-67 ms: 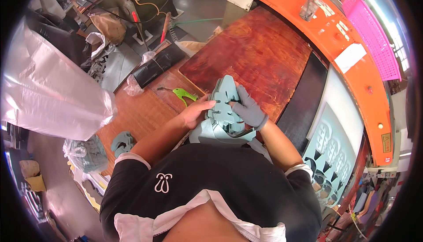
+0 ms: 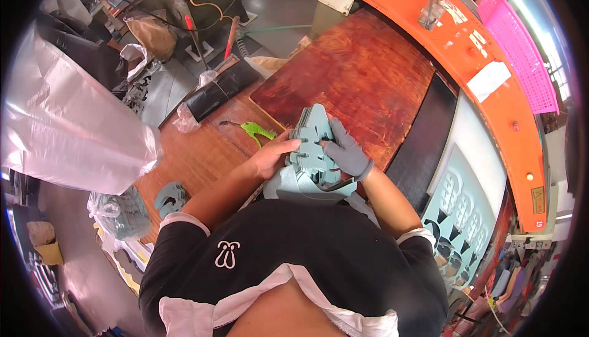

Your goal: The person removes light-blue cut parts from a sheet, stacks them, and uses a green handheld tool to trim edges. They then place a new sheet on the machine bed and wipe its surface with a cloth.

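Note:
A stack of pale green-grey cut pieces with notched edges stands between my two hands, just in front of my body. My bare left hand grips its left side, thumb lying over the face of the top piece. On the other side my right hand, in a grey glove that leaves fingertips bare, holds the stack, its thumb at the notches. Fingers behind the stack are hidden. More material of the same colour lies below the stack, against my shirt.
Left of my hands lies a bright green air gun on the brown table. Curved cut pieces and a clear bag sit nearer. An orange machine beam arcs along the right, over a punched sheet. A pink basket stands behind it.

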Demonstrator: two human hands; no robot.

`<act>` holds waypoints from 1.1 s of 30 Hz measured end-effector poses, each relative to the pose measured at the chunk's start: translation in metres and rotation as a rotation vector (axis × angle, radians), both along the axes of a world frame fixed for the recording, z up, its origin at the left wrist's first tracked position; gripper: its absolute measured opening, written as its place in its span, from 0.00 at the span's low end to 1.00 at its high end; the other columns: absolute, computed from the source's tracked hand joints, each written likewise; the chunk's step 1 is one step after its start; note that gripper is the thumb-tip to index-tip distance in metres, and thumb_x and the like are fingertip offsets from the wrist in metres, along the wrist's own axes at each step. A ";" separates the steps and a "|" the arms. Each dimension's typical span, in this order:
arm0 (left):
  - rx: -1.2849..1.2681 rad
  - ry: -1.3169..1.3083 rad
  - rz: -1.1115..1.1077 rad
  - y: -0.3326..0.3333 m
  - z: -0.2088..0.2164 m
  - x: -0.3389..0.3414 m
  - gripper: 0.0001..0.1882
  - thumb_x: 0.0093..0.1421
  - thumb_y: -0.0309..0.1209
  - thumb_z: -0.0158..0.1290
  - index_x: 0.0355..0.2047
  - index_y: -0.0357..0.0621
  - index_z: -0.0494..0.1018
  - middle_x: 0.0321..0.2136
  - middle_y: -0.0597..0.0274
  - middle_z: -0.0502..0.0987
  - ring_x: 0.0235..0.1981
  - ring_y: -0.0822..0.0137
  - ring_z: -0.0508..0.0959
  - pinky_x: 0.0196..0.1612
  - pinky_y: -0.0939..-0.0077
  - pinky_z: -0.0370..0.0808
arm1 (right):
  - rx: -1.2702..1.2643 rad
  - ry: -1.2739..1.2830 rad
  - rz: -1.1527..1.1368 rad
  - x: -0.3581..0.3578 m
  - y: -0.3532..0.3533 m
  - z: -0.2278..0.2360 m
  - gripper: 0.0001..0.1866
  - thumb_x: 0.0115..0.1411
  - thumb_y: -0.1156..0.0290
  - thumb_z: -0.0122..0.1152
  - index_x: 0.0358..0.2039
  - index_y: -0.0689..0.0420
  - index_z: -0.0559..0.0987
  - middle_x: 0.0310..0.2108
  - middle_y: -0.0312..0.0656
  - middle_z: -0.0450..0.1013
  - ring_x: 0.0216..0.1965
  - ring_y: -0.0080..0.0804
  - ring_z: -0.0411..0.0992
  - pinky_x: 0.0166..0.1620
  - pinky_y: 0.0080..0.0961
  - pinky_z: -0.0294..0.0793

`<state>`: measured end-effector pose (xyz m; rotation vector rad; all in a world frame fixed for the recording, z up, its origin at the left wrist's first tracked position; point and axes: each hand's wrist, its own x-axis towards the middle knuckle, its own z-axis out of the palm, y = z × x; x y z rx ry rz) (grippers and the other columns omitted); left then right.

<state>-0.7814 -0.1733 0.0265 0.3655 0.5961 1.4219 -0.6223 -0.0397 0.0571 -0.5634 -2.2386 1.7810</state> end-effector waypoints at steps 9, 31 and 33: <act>0.033 0.245 0.000 -0.005 0.026 -0.002 0.32 0.46 0.33 0.63 0.50 0.41 0.61 0.42 0.61 0.69 0.45 0.68 0.70 0.50 0.70 0.67 | -0.371 0.154 0.120 -0.004 0.011 0.019 0.36 0.55 0.57 0.58 0.60 0.60 0.58 0.50 0.39 0.65 0.51 0.28 0.63 0.54 0.26 0.62; 0.560 1.426 1.052 -0.015 0.101 -0.026 0.33 0.48 0.31 0.62 0.53 0.42 0.61 0.47 0.54 0.65 0.49 0.59 0.68 0.51 0.66 0.67 | 0.370 0.380 -0.208 -0.025 -0.006 0.220 0.33 0.41 0.58 0.70 0.44 0.63 0.71 0.38 0.39 0.72 0.41 0.26 0.69 0.45 0.24 0.68; 0.559 1.621 1.166 -0.023 0.107 -0.023 0.33 0.45 0.31 0.63 0.52 0.43 0.63 0.44 0.55 0.66 0.45 0.58 0.69 0.48 0.67 0.68 | 0.375 0.414 -0.172 -0.026 -0.010 0.219 0.31 0.41 0.58 0.70 0.43 0.63 0.72 0.38 0.39 0.72 0.41 0.25 0.69 0.46 0.25 0.68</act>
